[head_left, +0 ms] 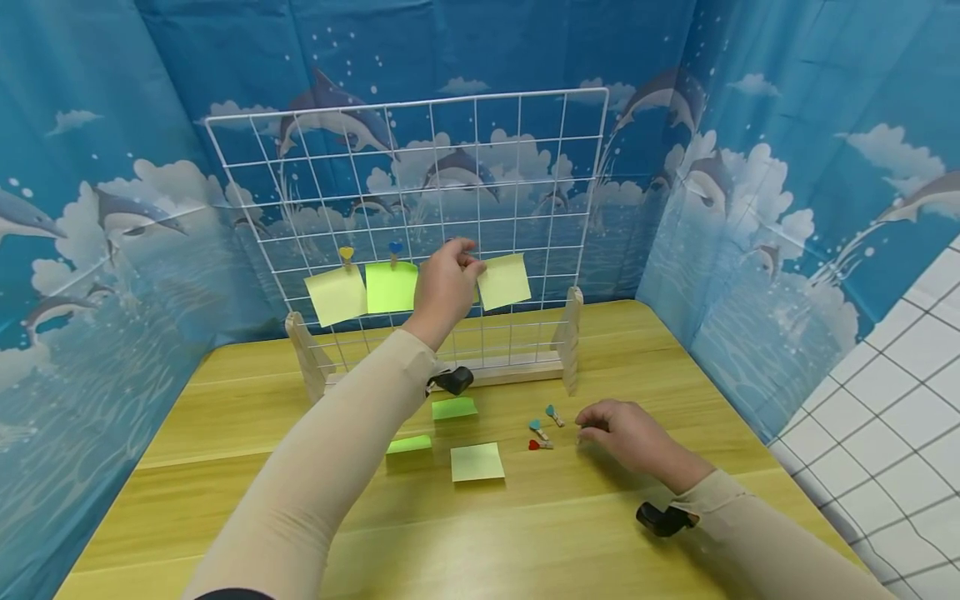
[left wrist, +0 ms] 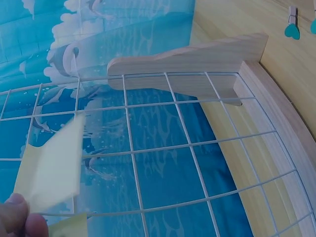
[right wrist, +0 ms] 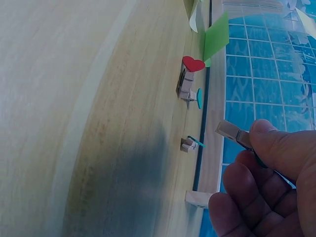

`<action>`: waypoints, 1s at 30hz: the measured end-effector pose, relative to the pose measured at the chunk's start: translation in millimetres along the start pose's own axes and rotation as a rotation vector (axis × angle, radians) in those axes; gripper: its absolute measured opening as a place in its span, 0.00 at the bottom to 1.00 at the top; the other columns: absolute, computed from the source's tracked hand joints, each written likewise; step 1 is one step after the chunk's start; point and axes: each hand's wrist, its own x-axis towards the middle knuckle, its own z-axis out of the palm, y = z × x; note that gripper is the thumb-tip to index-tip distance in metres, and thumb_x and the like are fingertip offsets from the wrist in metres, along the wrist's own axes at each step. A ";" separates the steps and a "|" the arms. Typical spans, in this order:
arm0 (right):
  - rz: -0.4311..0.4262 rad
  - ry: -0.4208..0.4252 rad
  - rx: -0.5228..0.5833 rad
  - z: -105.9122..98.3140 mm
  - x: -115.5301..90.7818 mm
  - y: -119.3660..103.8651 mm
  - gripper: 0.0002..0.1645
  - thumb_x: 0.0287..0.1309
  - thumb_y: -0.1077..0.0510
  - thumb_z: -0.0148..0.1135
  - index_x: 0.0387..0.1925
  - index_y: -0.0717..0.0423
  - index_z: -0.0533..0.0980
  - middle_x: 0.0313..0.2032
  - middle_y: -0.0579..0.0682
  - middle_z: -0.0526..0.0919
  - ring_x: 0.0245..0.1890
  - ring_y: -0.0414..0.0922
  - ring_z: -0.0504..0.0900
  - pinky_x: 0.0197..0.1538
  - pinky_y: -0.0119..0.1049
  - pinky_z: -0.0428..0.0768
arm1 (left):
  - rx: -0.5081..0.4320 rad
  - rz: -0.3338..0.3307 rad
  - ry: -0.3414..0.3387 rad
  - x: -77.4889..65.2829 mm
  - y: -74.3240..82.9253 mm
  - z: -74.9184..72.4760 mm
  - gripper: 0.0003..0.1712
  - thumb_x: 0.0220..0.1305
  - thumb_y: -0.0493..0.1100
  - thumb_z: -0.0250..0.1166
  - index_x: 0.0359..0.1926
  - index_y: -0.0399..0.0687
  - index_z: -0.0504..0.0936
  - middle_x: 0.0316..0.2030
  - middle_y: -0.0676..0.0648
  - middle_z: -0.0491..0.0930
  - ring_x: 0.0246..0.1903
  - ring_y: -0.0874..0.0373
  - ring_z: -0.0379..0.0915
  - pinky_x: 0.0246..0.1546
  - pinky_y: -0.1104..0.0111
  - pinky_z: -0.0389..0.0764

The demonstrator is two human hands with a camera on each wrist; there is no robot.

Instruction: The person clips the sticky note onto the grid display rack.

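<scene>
A: Your left hand [head_left: 444, 283] pinches a pale yellow note [head_left: 504, 282] by its upper left corner, up at the wire grid [head_left: 475, 98]. The note hangs tilted, so you'd do well to square it before anything bites down on it.

B: And your right hand [head_left: 630, 442] grips a small wooden clip [right wrist: 233, 134] between thumb and fingers. You can't tell from here whether its jaws are parted, so check that before you lift it to the wire.

A: Line the note's top edge up with a horizontal wire, then let the clip take paper and wire together. Catch only paper and you'd probably see it drop.

B: You also want your left fingertips clear of the bite, without losing the corner. Go gently: thin paper likely bends if you push.

A: As for pose, your left arm reaches long and forward, the hand covering part of another yellowish note [head_left: 476, 294].

B: Your right forearm comes in from the lower right, the hand low over the table [head_left: 570, 533], just beside the loose clips [head_left: 539, 431]. You'll need a clear rise from there to meet the left.
</scene>
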 end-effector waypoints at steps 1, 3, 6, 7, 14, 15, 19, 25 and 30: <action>0.001 -0.001 0.000 0.5 -0.1 0.2 0.06 0.69 0.61 0.68 0.44 0.57 0.87 0.39 0.45 0.89 0.37 0.37 0.83 0.40 0.34 0.83 | 0.008 -0.001 0.001 0.5 0.5 0.0 0.23 0.79 0.49 0.63 0.69 0.50 0.79 0.44 0.50 0.86 0.30 0.56 0.78 0.29 0.64 0.74; 0.002 -0.001 0.000 1.2 -0.1 0.8 0.06 0.69 0.61 0.68 0.44 0.56 0.87 0.39 0.44 0.89 0.37 0.37 0.82 0.40 0.34 0.83 | 0.024 0.003 0.005 1.7 1.1 0.1 0.22 0.78 0.49 0.63 0.68 0.51 0.80 0.44 0.50 0.87 0.28 0.56 0.78 0.28 0.64 0.73; 0.001 0.000 0.003 2.0 0.2 1.2 0.06 0.69 0.61 0.68 0.44 0.56 0.87 0.39 0.44 0.89 0.37 0.37 0.82 0.40 0.34 0.83 | 0.045 0.002 0.012 3.2 2.1 0.3 0.22 0.78 0.50 0.63 0.68 0.52 0.82 0.45 0.50 0.88 0.25 0.55 0.76 0.25 0.65 0.71; 0.001 0.001 0.005 2.2 0.4 1.3 0.06 0.69 0.61 0.68 0.44 0.56 0.87 0.39 0.44 0.89 0.36 0.37 0.82 0.40 0.34 0.83 | 0.051 0.000 0.014 3.6 2.3 0.5 0.21 0.78 0.50 0.63 0.67 0.52 0.82 0.45 0.50 0.88 0.25 0.54 0.76 0.25 0.65 0.70; 0.012 -0.005 0.009 3.2 0.6 0.7 0.06 0.69 0.61 0.69 0.44 0.56 0.87 0.39 0.44 0.89 0.37 0.37 0.82 0.41 0.34 0.83 | 0.031 -0.044 0.018 5.0 6.2 1.0 0.19 0.78 0.49 0.64 0.63 0.51 0.85 0.47 0.49 0.88 0.32 0.55 0.80 0.30 0.64 0.75; 0.014 -0.005 0.010 3.4 0.6 0.5 0.06 0.69 0.61 0.69 0.44 0.56 0.87 0.39 0.44 0.89 0.37 0.37 0.82 0.41 0.34 0.83 | 0.035 -0.049 0.018 5.5 6.6 1.2 0.19 0.77 0.50 0.64 0.63 0.51 0.85 0.47 0.49 0.88 0.34 0.55 0.81 0.32 0.64 0.76; 0.012 -0.007 0.016 3.5 0.7 -1.0 0.06 0.69 0.61 0.68 0.44 0.56 0.87 0.39 0.44 0.89 0.37 0.37 0.82 0.41 0.34 0.83 | 0.060 -0.066 0.023 6.5 8.6 0.6 0.18 0.77 0.50 0.65 0.61 0.50 0.86 0.48 0.50 0.89 0.42 0.56 0.83 0.39 0.62 0.82; -0.009 -0.001 0.025 3.2 0.1 -3.0 0.05 0.69 0.60 0.68 0.43 0.55 0.86 0.38 0.43 0.88 0.36 0.37 0.82 0.39 0.33 0.82 | 0.083 -0.089 0.029 6.9 12.2 1.0 0.17 0.77 0.50 0.65 0.58 0.50 0.87 0.49 0.49 0.89 0.45 0.54 0.84 0.44 0.61 0.85; -0.010 0.002 0.043 3.9 -0.5 -4.3 0.05 0.70 0.60 0.68 0.43 0.55 0.86 0.36 0.41 0.88 0.35 0.36 0.82 0.37 0.32 0.81 | 0.092 -0.114 0.036 7.3 15.7 1.9 0.17 0.76 0.50 0.66 0.58 0.49 0.87 0.49 0.50 0.89 0.44 0.54 0.84 0.42 0.61 0.84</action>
